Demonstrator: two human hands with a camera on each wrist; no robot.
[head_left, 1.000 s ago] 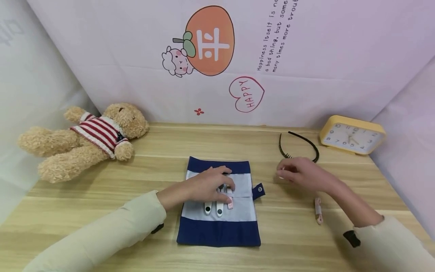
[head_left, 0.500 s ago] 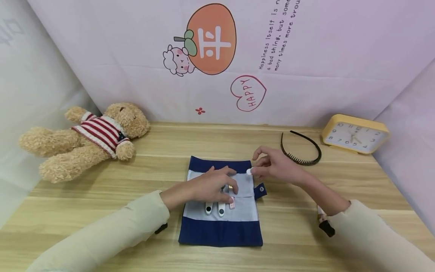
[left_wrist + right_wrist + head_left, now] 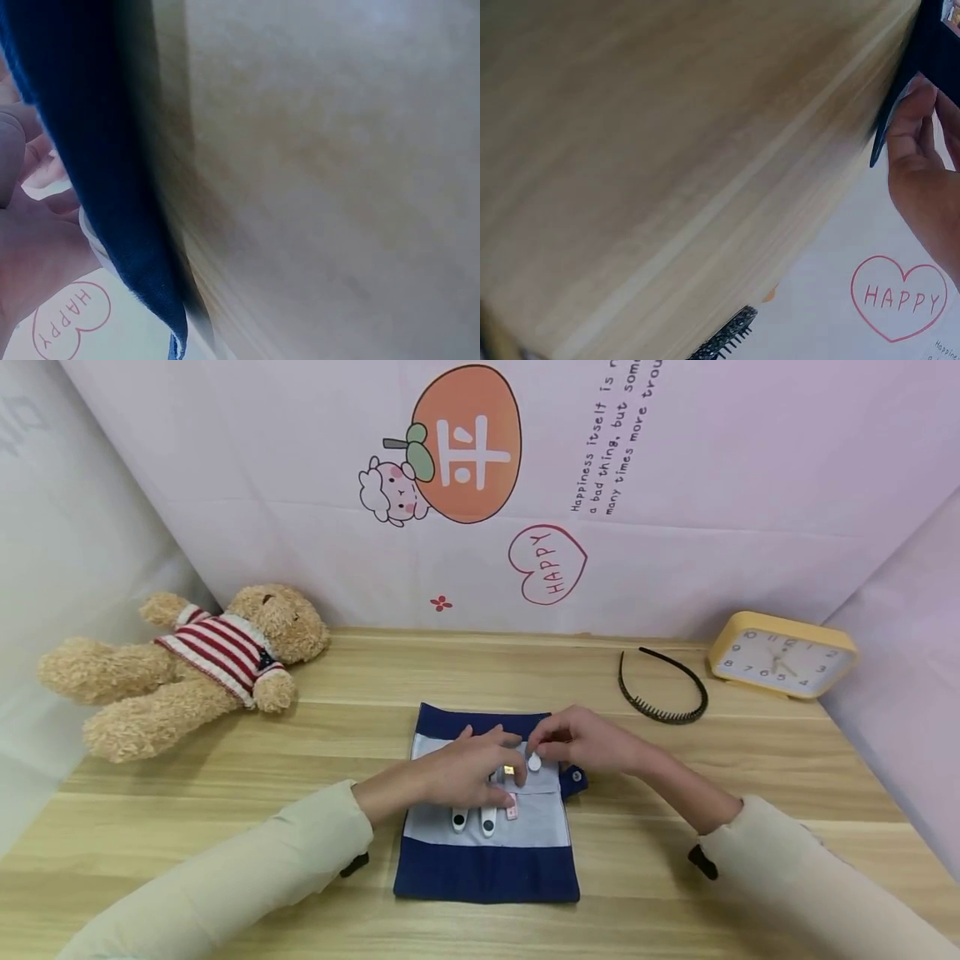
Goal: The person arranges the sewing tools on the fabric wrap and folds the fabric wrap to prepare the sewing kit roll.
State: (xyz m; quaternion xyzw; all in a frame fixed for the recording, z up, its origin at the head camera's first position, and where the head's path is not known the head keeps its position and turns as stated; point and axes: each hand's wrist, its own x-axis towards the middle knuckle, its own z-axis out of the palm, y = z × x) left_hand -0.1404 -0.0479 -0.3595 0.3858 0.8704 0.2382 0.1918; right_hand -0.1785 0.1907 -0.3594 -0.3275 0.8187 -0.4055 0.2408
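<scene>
A navy cloth pouch (image 3: 487,872) with a pale grey inside lies unfolded on the wooden table. My left hand (image 3: 468,770) rests over its middle, thumb and fingers spread. Two white handles with dark dots, the nearer one a white handle (image 3: 488,823), and a small pink-and-white piece (image 3: 512,807) stick out below that hand. My right hand (image 3: 588,742) pinches a small white rounded piece (image 3: 534,762) just above the pouch's right pocket; its kind is unclear. In the right wrist view the fingers (image 3: 913,112) are at the pouch's navy edge.
A teddy bear (image 3: 217,660) in a striped sweater lies at the left. Toward the back right are a black toothed headband (image 3: 671,718) and a yellow clock (image 3: 783,656). A snap tab (image 3: 574,779) juts from the pouch's right side. A printed cloth (image 3: 675,568) hangs behind the table.
My right hand has moved left from beside the headband to over the pouch, carrying the small white piece. My left hand has stayed in place. The small pinkish bundle is now hidden by my right sleeve.
</scene>
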